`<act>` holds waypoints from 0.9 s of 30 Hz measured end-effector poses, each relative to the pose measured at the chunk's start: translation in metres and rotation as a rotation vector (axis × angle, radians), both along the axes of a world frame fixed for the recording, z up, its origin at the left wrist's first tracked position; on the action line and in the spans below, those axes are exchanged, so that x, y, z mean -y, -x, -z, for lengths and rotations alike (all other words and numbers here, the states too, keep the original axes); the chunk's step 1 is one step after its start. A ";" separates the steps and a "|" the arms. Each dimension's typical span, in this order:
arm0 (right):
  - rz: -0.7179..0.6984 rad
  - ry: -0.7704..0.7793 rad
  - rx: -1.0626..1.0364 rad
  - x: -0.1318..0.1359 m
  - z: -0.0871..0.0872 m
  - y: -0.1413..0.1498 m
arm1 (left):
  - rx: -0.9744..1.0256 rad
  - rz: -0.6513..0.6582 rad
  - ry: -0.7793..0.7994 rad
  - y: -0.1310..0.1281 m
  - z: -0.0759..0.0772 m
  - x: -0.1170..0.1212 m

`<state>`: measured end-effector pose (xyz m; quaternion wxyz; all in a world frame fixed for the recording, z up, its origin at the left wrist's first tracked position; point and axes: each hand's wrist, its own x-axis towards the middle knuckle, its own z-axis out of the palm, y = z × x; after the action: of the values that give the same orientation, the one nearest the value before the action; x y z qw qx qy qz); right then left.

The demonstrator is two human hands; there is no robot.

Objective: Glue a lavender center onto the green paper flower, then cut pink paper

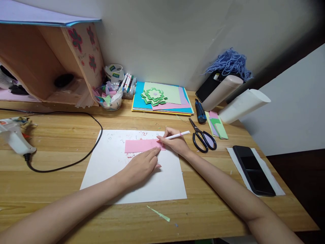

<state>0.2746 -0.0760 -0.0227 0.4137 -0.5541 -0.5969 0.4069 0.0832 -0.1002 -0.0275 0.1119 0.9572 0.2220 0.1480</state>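
Observation:
A strip of pink paper lies on a white sheet marked with reddish smudges. My left hand rests on the pink strip's lower right edge, its fingers stretched out and holding nothing. At the strip's right end, my right hand pinches a slim white marker with a pink band. The marker's tip is hidden by my fingers, so I cannot tell if it touches the paper. Black-handled scissors lie just right of my right hand.
A glue gun with a black cord lies left. Behind are a tub of scraps, stacked coloured paper bearing a green paper flower, and a blue cutter. Small paper pieces and a phone sit right.

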 end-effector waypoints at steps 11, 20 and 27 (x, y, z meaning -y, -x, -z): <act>-0.003 0.003 0.013 0.000 0.002 -0.001 | -0.006 -0.003 0.010 0.000 -0.003 0.000; 0.010 0.015 0.002 -0.001 0.004 -0.002 | -0.020 -0.001 -0.023 0.000 -0.002 0.000; 0.030 0.012 0.002 -0.001 0.006 -0.003 | -0.005 -0.003 -0.013 0.000 0.000 0.000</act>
<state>0.2776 -0.0746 -0.0283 0.4160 -0.5659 -0.5864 0.4036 0.0834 -0.1001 -0.0275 0.1049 0.9580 0.2226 0.1470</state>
